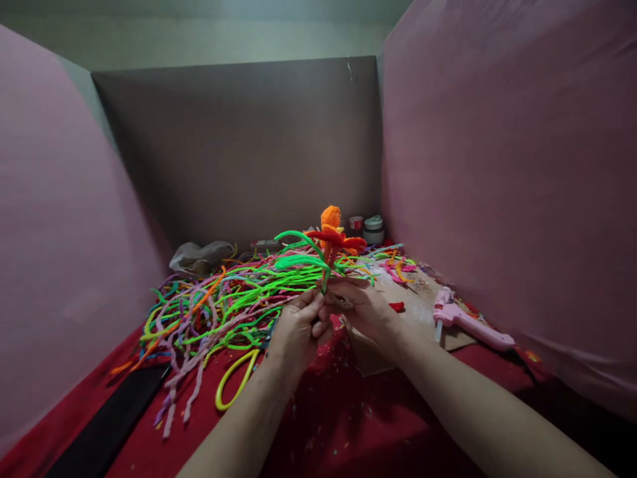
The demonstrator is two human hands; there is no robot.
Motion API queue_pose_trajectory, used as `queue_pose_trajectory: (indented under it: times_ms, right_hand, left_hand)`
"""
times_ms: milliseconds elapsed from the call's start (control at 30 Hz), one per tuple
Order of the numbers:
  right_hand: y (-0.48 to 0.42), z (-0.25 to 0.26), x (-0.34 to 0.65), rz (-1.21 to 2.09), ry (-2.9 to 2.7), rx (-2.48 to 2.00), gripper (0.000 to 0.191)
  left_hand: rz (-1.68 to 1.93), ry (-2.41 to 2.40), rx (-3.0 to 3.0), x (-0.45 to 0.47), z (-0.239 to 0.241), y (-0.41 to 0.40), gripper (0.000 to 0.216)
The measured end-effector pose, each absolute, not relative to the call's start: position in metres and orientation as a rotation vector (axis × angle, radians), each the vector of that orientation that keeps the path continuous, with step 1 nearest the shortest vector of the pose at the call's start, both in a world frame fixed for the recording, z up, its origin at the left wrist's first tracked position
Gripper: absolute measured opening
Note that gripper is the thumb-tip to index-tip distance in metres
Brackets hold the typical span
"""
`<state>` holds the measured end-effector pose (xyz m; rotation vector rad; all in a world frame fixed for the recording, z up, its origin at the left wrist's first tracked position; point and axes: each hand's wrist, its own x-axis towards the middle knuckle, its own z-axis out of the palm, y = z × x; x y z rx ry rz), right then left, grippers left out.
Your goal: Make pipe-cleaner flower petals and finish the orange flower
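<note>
Red worktop [343, 425] carried a big loose pile [263, 285] of fuzzy pipe cleaners, glue gun [472, 325] lying off to the right. Left hand [301, 318] was nearly closed, thumb and fingers pinching the low end of the flower [338, 236]; right hand [361, 305] was curled right beside it, fingers partly hidden, couldn't tell if it gripped. Flower stood upright above both hands, in front of the pile. Judged it very light, fuzzy, low slip risk. Stem [327, 262] looked the stiffest part, likely bendable wire, so best hold was low on it, light pinch. Green leaves [303, 262] arched out left, probably springy and easy to kink. Orange ball [330, 217] on top looked soft, likely to crush or shift; bad place to grab.
</note>
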<state>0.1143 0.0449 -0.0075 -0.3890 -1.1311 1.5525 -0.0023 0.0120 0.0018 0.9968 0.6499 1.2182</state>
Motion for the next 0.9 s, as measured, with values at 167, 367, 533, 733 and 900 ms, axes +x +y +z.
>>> queue_pose_trajectory:
  times_ms: [167, 367, 533, 733, 900]
  right_hand:
    - [0.043, -0.008, 0.116, 1.705, -1.110, -0.257, 0.010]
    - [0.041, -0.014, 0.116, 1.505, -1.203, -0.395, 0.014]
    - [0.038, -0.011, 0.112, 1.348, -1.207, -0.495, 0.011]
    - [0.040, -0.006, 0.112, 1.400, -1.307, -0.432, 0.012]
    - [0.041, -0.002, 0.115, 1.260, -1.334, -0.475, 0.014]
  left_hand:
    - [1.009, 0.468, 0.935, -0.007, 0.003, 0.010, 0.013]
    - [1.278, 0.951, 1.439, -0.002, 0.001, 0.010, 0.014]
    - [1.443, 1.210, 1.619, 0.002, -0.006, 0.011, 0.024]
    - [1.376, 0.992, 1.259, 0.002, -0.001, 0.013, 0.028]
    - [1.318, 0.887, 1.125, 0.001, -0.001, 0.015, 0.029]
